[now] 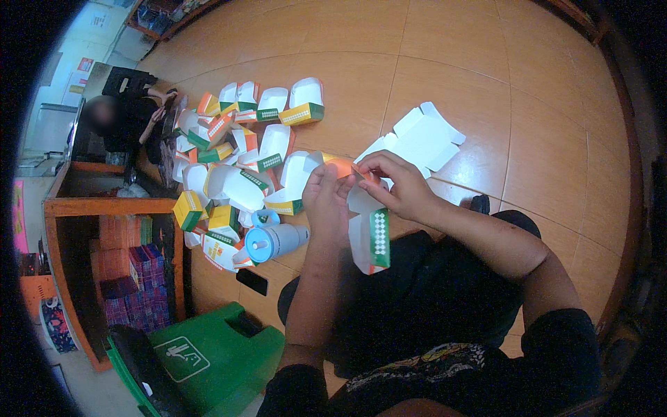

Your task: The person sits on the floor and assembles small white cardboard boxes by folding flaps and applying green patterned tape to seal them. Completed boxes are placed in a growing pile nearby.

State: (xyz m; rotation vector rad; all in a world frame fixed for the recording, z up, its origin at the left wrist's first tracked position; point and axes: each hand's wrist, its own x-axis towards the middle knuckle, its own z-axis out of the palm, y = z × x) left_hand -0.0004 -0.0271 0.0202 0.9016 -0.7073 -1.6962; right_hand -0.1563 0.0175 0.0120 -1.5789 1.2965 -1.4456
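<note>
Between my two hands is a partly folded cardboard food box (369, 240), white inside with green, orange and yellow outer panels. My left hand (325, 193) grips its far end beside an orange flap. My right hand (397, 182) pinches the edge of that flap between thumb and fingers. Part of the box is hidden behind the fingers. On the floor beyond my right hand lie flat white box blanks (427, 139), apparently stacked. Left of my left hand is a heap of folded boxes (236, 186), some upright and some tipped over.
A light blue tumbler (279, 241) and a dark phone (252, 281) lie near the heap. A green bin (215, 365) is at lower left, by a wooden shelf (111, 206) with stacked packs. At far left another person (118, 125) sits with both hands forward.
</note>
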